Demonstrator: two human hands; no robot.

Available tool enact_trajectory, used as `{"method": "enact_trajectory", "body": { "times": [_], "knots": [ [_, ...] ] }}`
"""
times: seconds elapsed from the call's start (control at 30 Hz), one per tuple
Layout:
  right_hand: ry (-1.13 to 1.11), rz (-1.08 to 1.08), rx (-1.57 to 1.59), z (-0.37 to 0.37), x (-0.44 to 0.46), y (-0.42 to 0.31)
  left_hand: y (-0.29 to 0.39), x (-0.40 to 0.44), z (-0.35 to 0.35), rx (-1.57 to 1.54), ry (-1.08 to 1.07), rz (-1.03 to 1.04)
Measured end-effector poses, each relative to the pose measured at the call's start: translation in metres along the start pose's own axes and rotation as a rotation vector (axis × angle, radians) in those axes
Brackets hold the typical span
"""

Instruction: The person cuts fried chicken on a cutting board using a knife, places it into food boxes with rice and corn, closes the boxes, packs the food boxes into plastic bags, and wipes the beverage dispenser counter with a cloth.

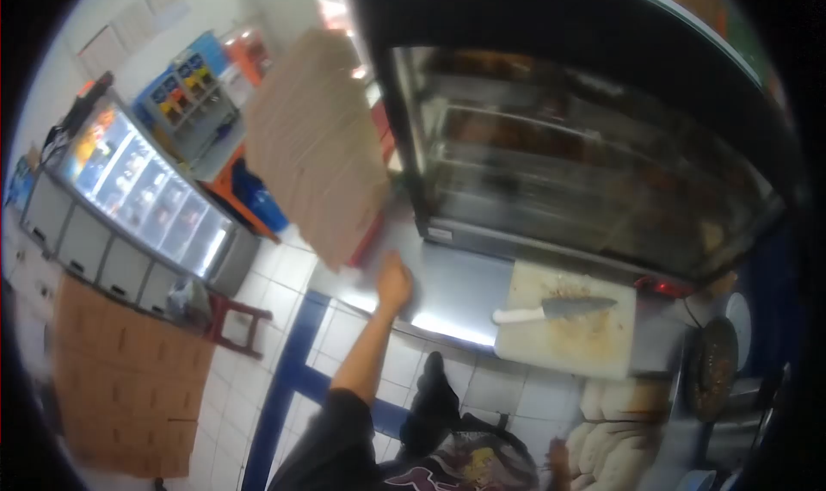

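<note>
My left hand (394,284) reaches out over the metal counter (465,293), its fingers curled closed. Whether anything is inside them does not show. Just beyond it stands a tall stack of brown cardboard (318,147), with a red edge (368,240) at its lower right, close to my fingers. Low in the view, my right hand (559,461) hangs beside my body, smeared and partly out of sight. Right of my left hand, a kitchen knife (578,307) with a white handle lies on a stained white cutting board (607,353).
A dark-framed glass display case (551,147) stands behind the counter. At the right is a dark pan (714,366); pale rounded packs (607,444) sit below the board. Left are a lit drinks fridge (151,185), a red stool (249,327) and stacked brown boxes (129,379).
</note>
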State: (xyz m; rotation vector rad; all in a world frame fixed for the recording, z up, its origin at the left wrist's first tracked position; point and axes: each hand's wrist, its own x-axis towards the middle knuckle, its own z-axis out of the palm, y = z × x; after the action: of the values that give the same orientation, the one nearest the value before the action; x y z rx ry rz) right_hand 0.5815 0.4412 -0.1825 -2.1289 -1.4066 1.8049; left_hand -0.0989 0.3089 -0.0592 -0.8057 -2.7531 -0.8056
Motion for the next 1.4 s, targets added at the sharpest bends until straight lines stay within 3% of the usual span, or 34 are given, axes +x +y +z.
{"method": "enact_trajectory", "body": {
  "times": [0.13,0.23,0.3,0.37,0.43,0.5,0.63,0.7,0.77,0.83,0.9,0.97,1.03,1.07,1.1,1.17,1.23,1.33,1.4],
  "knots": [
    [-0.001,0.179,0.035,0.031,-0.066,0.020,-0.004,0.059,0.020,-0.005,-0.071,-0.013],
    [0.028,0.246,0.065,0.054,-0.105,0.003,0.035,0.039,0.037,0.264,-0.242,0.184],
    [0.041,0.258,0.080,0.066,-0.116,-0.016,0.068,0.012,0.056,0.111,-0.351,0.368],
    [0.043,0.250,0.087,0.075,-0.118,-0.026,0.109,0.014,0.056,0.108,-0.522,0.417],
    [0.040,0.244,0.077,0.087,-0.121,-0.036,0.132,0.021,0.077,-0.042,-0.475,0.536],
    [0.029,0.240,0.067,0.102,-0.119,-0.042,0.152,0.030,0.092,-0.154,-0.669,0.594],
    [-0.004,0.211,0.042,0.122,-0.111,-0.044,0.153,0.028,0.093,-0.172,-0.721,0.586],
    [-0.034,0.195,0.023,0.129,-0.096,-0.049,0.126,0.005,0.074,-0.077,-0.479,1.075],
    [-0.071,0.171,-0.009,0.134,-0.072,-0.058,0.104,-0.014,0.020,-0.219,-0.759,1.017],
    [-0.116,0.148,-0.045,0.140,-0.047,-0.068,0.057,-0.041,-0.022,-0.786,-0.893,0.449],
    [-0.161,0.137,-0.089,0.147,-0.022,-0.075,-0.014,-0.073,-0.044,-0.989,-0.783,-0.212],
    [-0.197,0.126,-0.137,0.151,0.001,-0.080,-0.063,-0.072,-0.095,-0.857,-0.273,-0.590],
    [-0.238,0.112,-0.192,0.150,0.024,-0.080,-0.129,-0.049,-0.116,-1.027,0.259,-0.933],
    [-0.261,0.107,-0.222,0.148,0.036,-0.080,-0.165,-0.033,-0.132,-1.202,0.367,-0.875],
    [-0.292,0.109,-0.244,0.147,0.051,-0.076,-0.166,0.002,-0.157,-1.059,0.494,-0.858],
    [-0.329,0.056,-0.234,0.144,0.032,-0.127,-0.189,0.063,-0.182,-1.193,0.523,-1.012],
    [-0.389,0.007,-0.202,0.138,0.019,-0.167,-0.216,0.119,-0.182,-1.338,0.377,-0.695],
    [-0.382,0.046,-0.181,0.130,0.014,-0.202,-0.200,0.179,-0.188,-1.504,-0.005,-0.575],
    [-0.339,0.097,-0.153,0.118,0.010,-0.204,-0.189,0.194,-0.178,-1.516,-0.115,-0.561]
  ]
}}
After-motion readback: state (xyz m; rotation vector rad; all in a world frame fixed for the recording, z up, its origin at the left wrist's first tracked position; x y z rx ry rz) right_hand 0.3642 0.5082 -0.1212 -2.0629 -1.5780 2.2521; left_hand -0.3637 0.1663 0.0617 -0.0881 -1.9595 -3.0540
